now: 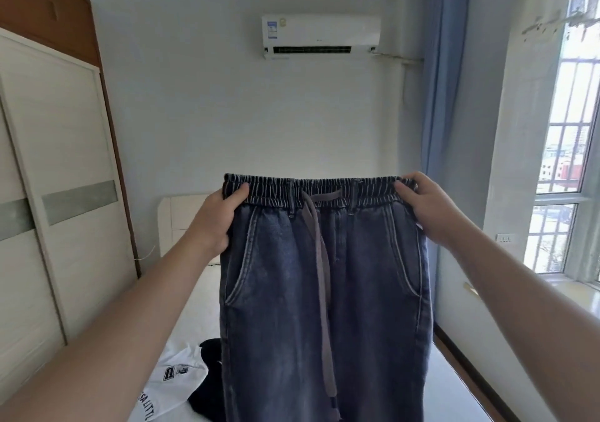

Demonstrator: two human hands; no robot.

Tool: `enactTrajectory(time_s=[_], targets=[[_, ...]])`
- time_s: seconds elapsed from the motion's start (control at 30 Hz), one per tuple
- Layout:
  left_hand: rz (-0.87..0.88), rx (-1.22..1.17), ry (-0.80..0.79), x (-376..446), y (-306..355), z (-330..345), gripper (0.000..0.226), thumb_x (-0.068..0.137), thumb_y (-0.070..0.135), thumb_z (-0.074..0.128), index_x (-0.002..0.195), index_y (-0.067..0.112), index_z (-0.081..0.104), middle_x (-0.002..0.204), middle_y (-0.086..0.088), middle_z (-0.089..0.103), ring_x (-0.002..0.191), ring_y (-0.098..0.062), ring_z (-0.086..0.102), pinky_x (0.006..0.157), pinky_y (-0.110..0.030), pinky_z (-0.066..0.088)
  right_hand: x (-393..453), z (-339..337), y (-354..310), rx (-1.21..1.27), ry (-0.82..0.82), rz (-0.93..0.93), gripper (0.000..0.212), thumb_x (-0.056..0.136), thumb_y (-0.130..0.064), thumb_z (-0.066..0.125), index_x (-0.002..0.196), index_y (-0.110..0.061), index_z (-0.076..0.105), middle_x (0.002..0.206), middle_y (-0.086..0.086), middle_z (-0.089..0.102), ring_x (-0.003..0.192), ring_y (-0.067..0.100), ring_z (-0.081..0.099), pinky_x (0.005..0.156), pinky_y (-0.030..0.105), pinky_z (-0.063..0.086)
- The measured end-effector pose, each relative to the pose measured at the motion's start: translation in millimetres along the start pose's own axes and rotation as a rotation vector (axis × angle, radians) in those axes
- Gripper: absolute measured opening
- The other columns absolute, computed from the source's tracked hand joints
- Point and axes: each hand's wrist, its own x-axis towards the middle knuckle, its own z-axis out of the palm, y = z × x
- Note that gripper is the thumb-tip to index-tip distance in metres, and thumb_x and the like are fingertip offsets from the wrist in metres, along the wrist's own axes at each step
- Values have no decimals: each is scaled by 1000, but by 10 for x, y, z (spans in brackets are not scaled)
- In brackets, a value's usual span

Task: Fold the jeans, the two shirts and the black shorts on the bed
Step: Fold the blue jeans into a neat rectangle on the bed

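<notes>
The left hand (220, 217) is clamped on the left end of the elastic waistband, thumb in front and fingers behind. The right hand (422, 204) is clamped on the right end in the same manner. Between the two grips the jeans (324, 291) are held stretched flat and raised above the bed (194, 308), apparently so that the legs hang straight and can be aligned before folding. The waistband is uppermost and level; the long axis runs vertically, the legs pointing down toward the bed. A drawstring (321, 259) hangs down the front. Below the jeans, to their left, a white shirt (172, 379) and a black garment (207, 389), probably the shorts, lie unfolded on the bed.
</notes>
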Motion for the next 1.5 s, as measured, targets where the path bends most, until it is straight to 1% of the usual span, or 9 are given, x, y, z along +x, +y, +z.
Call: enactTrajectory(time_s=[0.27,0.47,0.7,0.87,0.97,1.17,1.3,1.4,1.5], targets=[[78,82,225,-226,-306,602,35,86,45,64,85,10,67,88,-10,73,85,-27,68,88,-53,53,-265,497,55,-108,214,-25,18,88,-42,65,86,-24,60,83,3,67,81,29,66,79,52,56],[304,430,274,-500,-436,969,38,101,43,49,87,11,62,75,-1,64,68,-10,57,58,-20,40,-635,856,-59,-171,216,-140,13,96,-35,57,91,-24,55,85,1,64,76,17,60,73,37,48],[326,471,329,-630,-623,1146,31,100,43,49,91,15,60,74,8,62,68,-6,58,60,-20,40,-1033,1081,-68,-92,145,-143,15,103,-31,44,117,-28,47,70,-1,58,53,9,47,51,23,40],[190,336,251,-631,-736,1061,32,97,52,50,99,21,59,87,9,66,82,-7,64,73,-26,49,-1047,1117,177,215,-113,38,50,103,-50,24,141,-28,48,136,-4,59,124,8,55,106,30,43],[139,277,136,-629,-786,980,52,83,65,57,115,24,57,101,11,66,96,-6,64,86,-28,52,-1046,1048,206,388,-213,125,46,107,-33,14,133,-21,50,144,0,51,124,5,53,106,20,41],[133,315,63,-497,-857,778,56,75,39,83,122,26,56,109,12,68,102,-5,65,89,-28,52,-926,961,280,645,-391,277,53,93,-39,26,138,-19,47,151,6,41,140,23,37,119,42,24],[69,243,93,-464,-875,662,32,86,22,61,117,23,58,106,1,67,103,-20,64,95,-43,51,-878,830,336,323,-273,130,45,106,-32,22,133,-15,53,128,11,65,121,26,59,101,39,45],[30,187,28,-494,-902,598,24,87,22,56,111,25,60,105,-1,68,103,-21,64,95,-40,50,-756,699,495,81,21,66,33,105,-33,38,132,-22,53,117,-9,67,113,15,60,99,33,44],[39,115,-30,-541,-899,576,21,93,12,52,110,21,61,101,3,69,101,-16,65,91,-33,49,-677,623,754,-37,-153,214,68,88,-61,59,145,-31,38,138,-11,51,125,11,51,111,36,36]])
